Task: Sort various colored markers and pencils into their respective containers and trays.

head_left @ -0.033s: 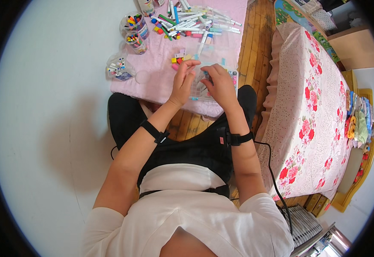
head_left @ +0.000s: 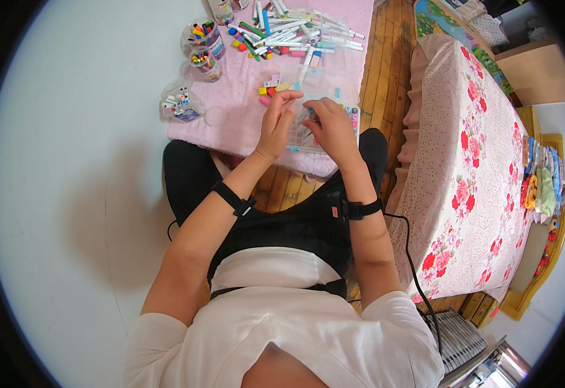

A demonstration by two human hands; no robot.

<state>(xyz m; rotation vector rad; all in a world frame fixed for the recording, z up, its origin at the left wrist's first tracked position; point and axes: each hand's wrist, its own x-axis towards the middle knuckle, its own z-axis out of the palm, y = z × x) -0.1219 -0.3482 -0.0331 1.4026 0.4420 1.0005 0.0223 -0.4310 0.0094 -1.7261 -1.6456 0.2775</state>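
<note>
A clear plastic compartment box (head_left: 293, 141) with small light-blue latches lies at the near edge of the pink-covered table, its transparent lid (head_left: 324, 81) folded back. My left hand (head_left: 276, 126) hovers at the box's left side, fingers bent toward the right and thumb apart, with nothing visible in it. Over the right part of the box, my right hand (head_left: 337, 129) curls its fingers and thumb around something small that I cannot make out. Small pieces in the right compartments are partly hidden beneath this hand. Yellow and red blocks (head_left: 271, 91) sit just beyond my left hand.
Many white-barrelled markers (head_left: 282, 35) are heaped at the table's far side. Along the left edge stand clear tubs of pens (head_left: 206, 64) and a clear container of white markers (head_left: 180, 103). A bed with a floral cover (head_left: 463, 174) is on the right. A black cable (head_left: 408, 246) trails from my right forearm.
</note>
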